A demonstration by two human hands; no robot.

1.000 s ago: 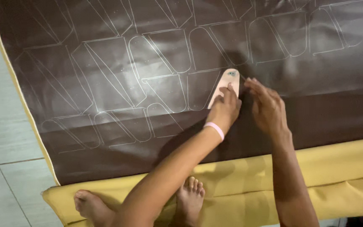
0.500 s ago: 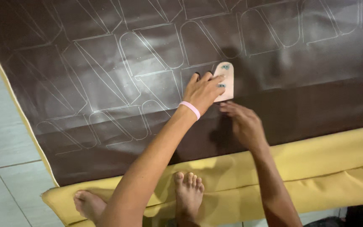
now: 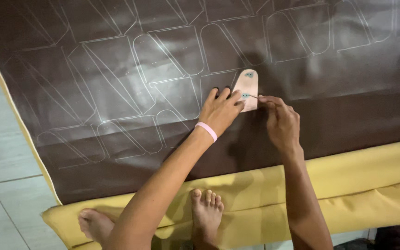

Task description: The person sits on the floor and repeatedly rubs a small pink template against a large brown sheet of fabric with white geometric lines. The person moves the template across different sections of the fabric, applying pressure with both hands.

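A: Biggest thing first?
B: Dark brown leatherette sheet (image 3: pixel 116 153), spread flat over the floor, covered in pale traced outlines (image 3: pixel 163 60). Flat so lines come out true. Stretches far out on every side of the fingers.
A: Under that?
B: Yellow fabric (image 3: pixel 357 185), folded along the near edge, below both wrists. Bare feet (image 3: pixel 207 210) resting on it. Grey floor tiles (image 3: pixel 1 153) far off to the side of the left hand.
A: Hands?
B: Left hand (image 3: pixel 219 111) pressed flat, fingers (image 3: pixel 214 95) spread and released, not curled round anything, pinning the template's edge so no slipping. Pink band (image 3: pixel 206 131) at the wrist.
A: Right?
B: Right hand (image 3: pixel 281 121) clenched in a pinch on a thin marking tool (image 3: pixel 252 96), tip against the template's side, seemingly for tracing.
A: Template?
B: Small pink template (image 3: pixel 248 88), rounded top, lying on the sheet just between the two hands, touching left fingertips, beside the last drawn outline. Two bluish spots on it, too small to read.
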